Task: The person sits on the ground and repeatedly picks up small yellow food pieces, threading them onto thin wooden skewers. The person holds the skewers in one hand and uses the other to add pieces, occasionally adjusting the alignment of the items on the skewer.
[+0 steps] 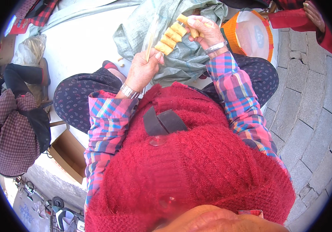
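Note:
In the head view, my left hand (145, 65) is closed around thin wooden skewers (149, 47), beside a row of several yellow-brown rolled food pieces (170, 38) that look threaded on one skewer. My right hand (205, 30), at the row's upper end, pinches a similar roll (184, 19) between thumb and fingers. More rolls (194, 33) lie within its curled fingers. Beneath both hands spreads a crumpled grey-green woven plastic sheet (171, 68). The skewer tip near my right hand is hidden.
An orange-rimmed round basket (232, 27) stands right of the woven sheet. Small crumbs (121, 65) lie on the white surface near my foot. Left are a seated person (15, 124), a plastic bag (29, 52) and an open cardboard box (71, 156). Another person's hand (314, 16) shows at upper right.

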A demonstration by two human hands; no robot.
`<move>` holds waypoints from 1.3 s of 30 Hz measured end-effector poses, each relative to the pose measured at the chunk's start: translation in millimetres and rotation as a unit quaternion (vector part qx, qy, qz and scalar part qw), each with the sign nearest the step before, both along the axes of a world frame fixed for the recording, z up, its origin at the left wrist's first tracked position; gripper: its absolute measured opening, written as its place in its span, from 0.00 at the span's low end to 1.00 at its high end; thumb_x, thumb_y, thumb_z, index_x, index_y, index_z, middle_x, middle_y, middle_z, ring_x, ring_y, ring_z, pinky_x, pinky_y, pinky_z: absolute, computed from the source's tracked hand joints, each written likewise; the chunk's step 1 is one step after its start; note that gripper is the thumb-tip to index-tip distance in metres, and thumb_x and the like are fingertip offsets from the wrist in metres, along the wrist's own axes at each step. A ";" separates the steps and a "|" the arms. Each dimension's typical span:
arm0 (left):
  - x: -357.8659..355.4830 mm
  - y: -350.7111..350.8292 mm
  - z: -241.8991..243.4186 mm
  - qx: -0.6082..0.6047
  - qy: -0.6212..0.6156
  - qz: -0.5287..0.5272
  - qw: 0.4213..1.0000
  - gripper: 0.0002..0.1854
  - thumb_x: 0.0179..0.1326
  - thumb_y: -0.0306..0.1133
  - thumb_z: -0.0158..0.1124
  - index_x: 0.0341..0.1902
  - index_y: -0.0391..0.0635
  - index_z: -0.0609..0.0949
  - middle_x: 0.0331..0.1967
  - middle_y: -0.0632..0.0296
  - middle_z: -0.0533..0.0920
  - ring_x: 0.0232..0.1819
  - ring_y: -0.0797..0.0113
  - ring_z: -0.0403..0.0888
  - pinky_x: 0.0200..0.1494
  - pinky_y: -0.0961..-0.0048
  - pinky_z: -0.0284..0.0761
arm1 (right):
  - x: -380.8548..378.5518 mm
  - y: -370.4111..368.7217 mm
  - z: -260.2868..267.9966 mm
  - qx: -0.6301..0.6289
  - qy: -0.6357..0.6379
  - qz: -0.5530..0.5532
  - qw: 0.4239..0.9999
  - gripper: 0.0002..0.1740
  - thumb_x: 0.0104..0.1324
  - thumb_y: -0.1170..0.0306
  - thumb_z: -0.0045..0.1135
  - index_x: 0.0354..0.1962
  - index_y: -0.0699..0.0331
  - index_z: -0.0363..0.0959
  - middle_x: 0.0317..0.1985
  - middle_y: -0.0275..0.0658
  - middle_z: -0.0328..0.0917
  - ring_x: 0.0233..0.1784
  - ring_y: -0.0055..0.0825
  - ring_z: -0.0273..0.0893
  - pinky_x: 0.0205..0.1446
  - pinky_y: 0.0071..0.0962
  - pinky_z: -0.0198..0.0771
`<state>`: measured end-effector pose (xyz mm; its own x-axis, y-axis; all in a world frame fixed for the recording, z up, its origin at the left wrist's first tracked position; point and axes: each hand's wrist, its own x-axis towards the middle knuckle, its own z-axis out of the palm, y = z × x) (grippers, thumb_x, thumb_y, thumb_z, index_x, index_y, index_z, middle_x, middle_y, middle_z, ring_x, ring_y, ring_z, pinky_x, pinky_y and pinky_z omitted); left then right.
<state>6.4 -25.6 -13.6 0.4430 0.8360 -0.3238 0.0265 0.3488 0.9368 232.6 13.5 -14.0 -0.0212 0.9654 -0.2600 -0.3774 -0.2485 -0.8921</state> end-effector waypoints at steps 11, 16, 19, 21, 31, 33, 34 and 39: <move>-1.2 0.0 -4.0 0.028 0.042 0.023 0.998 0.11 0.60 0.31 0.50 0.23 0.43 0.75 0.11 0.74 0.64 0.14 0.84 0.58 0.17 0.82 0.53 | -12.3 -4.1 2.4 -0.006 -0.011 -0.002 1.000 0.13 0.56 0.67 0.60 0.37 0.64 0.74 0.27 0.32 0.76 0.29 0.17 0.74 0.26 0.17 0.71; 1.2 5.3 -4.7 0.033 0.024 0.030 0.999 0.11 0.60 0.31 0.50 0.24 0.43 0.75 0.11 0.74 0.63 0.15 0.84 0.57 0.18 0.83 0.53 | -20.3 -4.2 -2.2 0.010 0.002 0.018 1.000 0.17 0.58 0.64 0.58 0.44 0.62 0.70 0.35 0.31 0.74 0.33 0.17 0.72 0.29 0.19 0.70; 3.5 7.7 -2.5 0.034 0.025 0.043 0.998 0.11 0.61 0.32 0.50 0.24 0.43 0.75 0.11 0.74 0.63 0.15 0.84 0.56 0.18 0.83 0.52 | -29.6 -10.0 -1.0 -0.007 0.057 0.032 0.998 0.20 0.58 0.63 0.58 0.46 0.63 0.68 0.36 0.32 0.74 0.35 0.18 0.73 0.30 0.19 0.71; 5.1 7.7 -4.5 0.019 -0.006 0.047 0.999 0.11 0.62 0.33 0.50 0.25 0.43 0.75 0.11 0.74 0.63 0.15 0.84 0.57 0.19 0.84 0.52 | -26.6 -8.7 -5.2 -0.029 0.073 0.032 0.996 0.20 0.58 0.64 0.59 0.45 0.64 0.69 0.36 0.33 0.75 0.36 0.20 0.75 0.29 0.18 0.72; 8.9 5.5 -7.9 0.058 -0.003 0.043 0.997 0.12 0.64 0.38 0.48 0.29 0.44 0.75 0.10 0.77 0.60 0.13 0.86 0.52 0.16 0.85 0.44 | -36.6 -10.7 -20.3 -0.066 0.108 0.091 0.988 0.23 0.58 0.65 0.57 0.50 0.61 0.64 0.44 0.34 0.73 0.43 0.21 0.74 0.32 0.21 0.72; 7.3 6.1 -9.3 0.051 0.007 0.032 0.998 0.13 0.65 0.38 0.48 0.29 0.44 0.75 0.11 0.77 0.60 0.13 0.86 0.52 0.17 0.85 0.44 | -36.3 -11.0 -19.9 -0.066 0.117 0.090 0.987 0.23 0.58 0.65 0.57 0.51 0.60 0.63 0.45 0.34 0.73 0.45 0.22 0.73 0.33 0.21 0.72; 6.7 6.6 -10.1 0.048 0.012 0.026 0.998 0.13 0.65 0.38 0.47 0.29 0.44 0.75 0.11 0.77 0.60 0.13 0.86 0.52 0.17 0.86 0.45 | -37.0 -11.8 -20.0 -0.070 0.122 0.091 0.986 0.23 0.58 0.65 0.57 0.51 0.60 0.63 0.45 0.34 0.73 0.46 0.22 0.73 0.34 0.21 0.72; 7.3 5.5 -19.3 0.072 0.003 0.038 0.997 0.11 0.64 0.35 0.49 0.29 0.44 0.75 0.11 0.78 0.61 0.14 0.87 0.53 0.17 0.86 0.46 | -45.5 -14.8 -8.7 -0.085 0.150 0.066 0.983 0.17 0.57 0.68 0.58 0.44 0.61 0.69 0.38 0.33 0.75 0.36 0.20 0.75 0.29 0.23 0.72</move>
